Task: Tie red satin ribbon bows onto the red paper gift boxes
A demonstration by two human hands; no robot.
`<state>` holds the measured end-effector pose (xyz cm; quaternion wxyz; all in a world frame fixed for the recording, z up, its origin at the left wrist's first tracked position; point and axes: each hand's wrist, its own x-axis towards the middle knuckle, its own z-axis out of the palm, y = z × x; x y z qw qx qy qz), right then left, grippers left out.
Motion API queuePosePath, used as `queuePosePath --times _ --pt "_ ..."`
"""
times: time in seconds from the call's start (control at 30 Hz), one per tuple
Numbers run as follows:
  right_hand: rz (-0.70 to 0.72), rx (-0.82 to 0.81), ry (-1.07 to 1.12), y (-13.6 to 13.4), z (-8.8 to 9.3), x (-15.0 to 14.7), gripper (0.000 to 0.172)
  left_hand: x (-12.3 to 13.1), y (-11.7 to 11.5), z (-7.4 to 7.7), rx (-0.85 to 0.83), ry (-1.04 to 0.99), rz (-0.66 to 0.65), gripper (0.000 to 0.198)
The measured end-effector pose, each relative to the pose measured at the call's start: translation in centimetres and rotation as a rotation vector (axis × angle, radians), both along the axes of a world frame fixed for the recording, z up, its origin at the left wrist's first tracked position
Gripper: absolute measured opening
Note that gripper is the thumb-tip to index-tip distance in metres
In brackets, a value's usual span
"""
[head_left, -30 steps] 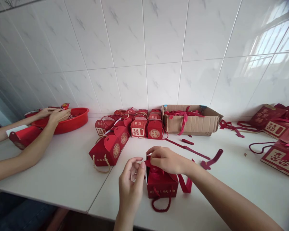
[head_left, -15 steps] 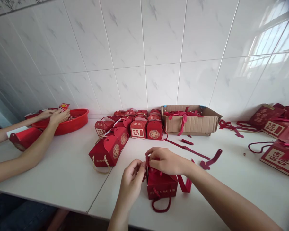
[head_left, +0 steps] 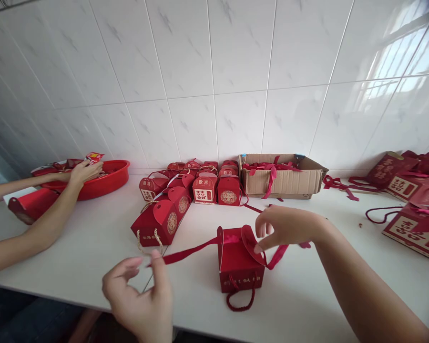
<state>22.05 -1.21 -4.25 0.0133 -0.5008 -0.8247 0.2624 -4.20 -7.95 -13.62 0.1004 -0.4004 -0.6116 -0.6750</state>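
A small red gift box (head_left: pixel 239 267) with a dark red cord handle (head_left: pixel 241 307) stands upright on the table before me. From its left side a red ribbon (head_left: pixel 191 252) stretches out to my left hand (head_left: pixel 141 295), whose thumb and fingers pinch the end. My right hand (head_left: pixel 286 228) hovers at the box's right flap (head_left: pixel 250 243), fingers loosely curled and apart from the thumb; the thumb is close to the flap, and I cannot tell if it touches. The ribbon's other end (head_left: pixel 278 257) hangs out on the right side of the box.
Finished-looking red boxes (head_left: pixel 160 216) stand in rows at the back. Behind them, a cardboard box (head_left: pixel 284 183) holds red ribbons. More red boxes (head_left: pixel 420 228) sit at right. At left, another person's hands (head_left: pixel 82 174) hold a packet over a red basin (head_left: pixel 110 183).
My left hand has moved left and toward me, drawing the ribbon out from the box. My right hand has lifted off the box top to the right, leaving the box's top visible.
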Motion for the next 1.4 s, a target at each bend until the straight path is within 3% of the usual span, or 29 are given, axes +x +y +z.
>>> queuePosePath --times 0.07,0.17,0.27,0.57,0.73,0.83,0.9,1.07,1.23,1.3,1.4 --pt "0.041 -0.006 -0.043 0.2 -0.4 -0.2 0.045 1.8 0.1 -0.2 -0.035 0.046 -0.221 0.025" --pt "0.067 0.018 -0.057 0.6 -1.1 -0.7 0.040 4.0 0.6 -0.7 -0.279 -0.051 -0.632 0.027" --pt "0.106 0.038 -0.033 0.9 -1.5 -0.9 0.028 4.7 1.2 -1.2 -0.418 -0.068 -0.778 0.024" --pt "0.149 0.015 0.103 1.5 -1.9 -0.8 0.007 3.1 1.6 -1.6 -0.434 -0.155 -0.796 0.029" --pt "0.167 -0.127 0.144 1.6 -2.1 -0.6 0.024 2.4 1.9 -2.3 -0.466 -0.233 -0.816 0.032" --pt "0.127 -0.113 0.114 1.6 -1.9 -0.1 0.037 1.3 2.2 -2.5 -0.509 -0.238 -0.793 0.034" --pt "0.109 -0.084 0.115 1.6 -1.5 0.4 0.043 0.3 2.3 -2.3 -0.535 -0.208 -0.761 0.035" --pt "0.062 0.041 0.075 1.3 -0.3 2.0 0.039 -2.4 2.4 -0.8 -0.664 0.028 -0.778 0.030" --pt "-0.047 0.123 0.062 0.2 0.6 3.2 0.028 -3.9 1.2 0.4 -0.514 0.093 -0.605 0.031" --pt "0.008 0.062 0.065 -0.2 0.8 3.2 0.032 -3.5 0.1 0.2 -0.551 0.037 -0.625 0.034" --pt "0.229 -0.126 0.029 -0.6 0.5 2.2 0.036 -2.1 -1.3 -0.6 -0.782 -0.020 -0.836 0.038"
